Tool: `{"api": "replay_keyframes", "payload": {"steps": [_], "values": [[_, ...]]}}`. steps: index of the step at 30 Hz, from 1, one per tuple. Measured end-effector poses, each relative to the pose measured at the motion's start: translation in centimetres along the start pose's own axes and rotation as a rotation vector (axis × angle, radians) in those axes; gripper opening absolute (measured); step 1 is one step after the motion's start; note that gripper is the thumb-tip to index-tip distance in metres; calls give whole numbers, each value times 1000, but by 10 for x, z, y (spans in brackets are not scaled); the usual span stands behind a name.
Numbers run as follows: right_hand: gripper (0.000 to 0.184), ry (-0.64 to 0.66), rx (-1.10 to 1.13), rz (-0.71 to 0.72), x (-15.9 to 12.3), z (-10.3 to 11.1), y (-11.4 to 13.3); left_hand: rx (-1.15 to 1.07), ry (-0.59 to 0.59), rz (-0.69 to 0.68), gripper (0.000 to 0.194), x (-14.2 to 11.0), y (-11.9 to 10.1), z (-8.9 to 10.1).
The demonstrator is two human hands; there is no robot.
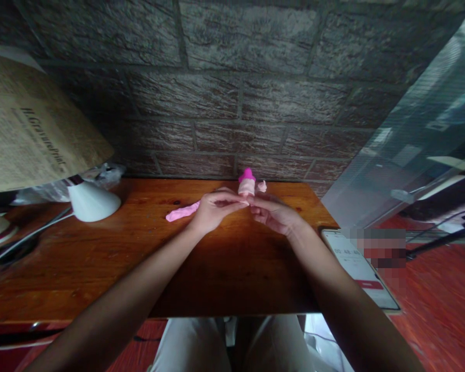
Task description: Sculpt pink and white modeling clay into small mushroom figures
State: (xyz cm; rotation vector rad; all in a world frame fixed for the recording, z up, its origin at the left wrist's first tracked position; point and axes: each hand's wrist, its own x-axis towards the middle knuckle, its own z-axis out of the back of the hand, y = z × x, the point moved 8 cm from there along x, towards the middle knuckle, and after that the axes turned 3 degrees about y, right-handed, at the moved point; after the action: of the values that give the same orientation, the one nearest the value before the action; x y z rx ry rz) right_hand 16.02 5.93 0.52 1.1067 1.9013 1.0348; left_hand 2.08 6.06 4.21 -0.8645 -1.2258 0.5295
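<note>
My left hand (pixel 214 207) and my right hand (pixel 273 214) meet above the wooden table, fingertips almost touching. Between them is a small pale pink piece of modelling clay (pixel 245 202), pinched by both hands; its exact shape is partly hidden by the fingers. Just behind the fingertips stands a pale pink clay piece (pixel 247 186) with a bright magenta clay top (pixel 248 173). To its right lies a small pale pink clay lump (pixel 262 186). A pink clay roll (pixel 181 213) rests left of my left hand, its right end hidden behind that hand.
A lamp with a printed shade (pixel 42 124) and white base (pixel 93 200) stands on the wooden table (pixel 112 258) at left, near crumpled clear plastic (pixel 114 171). A tablet (pixel 358 268) lies at the right edge. A stone wall (pixel 213 98) rises behind.
</note>
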Motion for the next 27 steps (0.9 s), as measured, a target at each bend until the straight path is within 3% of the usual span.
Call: {"api": "replay_keyframes", "payload": {"steps": [5, 12, 22, 27], "values": [[39, 74, 57, -17, -1, -7, -3, -25, -48, 0, 17, 0, 2, 4], [40, 21, 80, 5, 0, -5, 0, -63, -35, 52, 25, 0, 5, 1], [36, 16, 93, -8, 2, -4, -3, -11, -50, -29, 14, 0, -1, 4], [38, 36, 134, -22, 0, -9, -4, -105, -31, 75, 23, 0, 6, 0]]}}
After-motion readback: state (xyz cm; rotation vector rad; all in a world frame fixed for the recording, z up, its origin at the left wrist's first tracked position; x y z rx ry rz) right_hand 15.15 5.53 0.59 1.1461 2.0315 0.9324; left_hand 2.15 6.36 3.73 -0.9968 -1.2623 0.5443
